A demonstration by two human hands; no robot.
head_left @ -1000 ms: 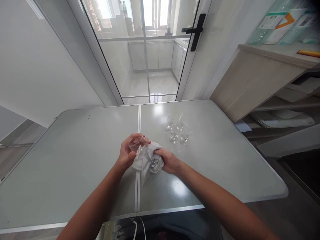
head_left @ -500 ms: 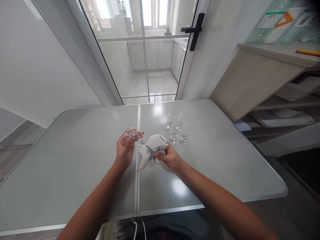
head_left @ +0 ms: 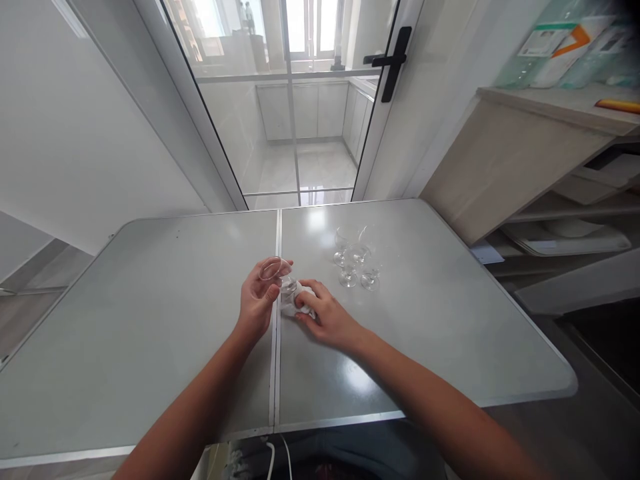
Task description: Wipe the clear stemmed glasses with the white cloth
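Note:
My left hand (head_left: 259,298) is closed around the bowl of a clear stemmed glass (head_left: 274,268), which lies tilted with its foot toward the right. My right hand (head_left: 327,312) grips a bunched white cloth (head_left: 291,307), pressed against the stem and foot of that glass. The fingers and cloth hide part of the foot. Both hands are over the table's middle seam. To the right and a little farther off stand several similar clear glasses (head_left: 359,253) in a close group, apart from my hands.
The grey table (head_left: 165,320) has a metal edge and a central metal seam. Beyond it is a glass door with a black handle (head_left: 393,61). A wooden shelf unit (head_left: 500,160) with wrapped packages (head_left: 550,53) borders the right side. White cables (head_left: 271,460) hang at the front edge.
My right hand has moved left and turned over, bunching the cloth around the glass's stem and foot. My left hand has shifted slightly right and tipped the glass so its rim shows.

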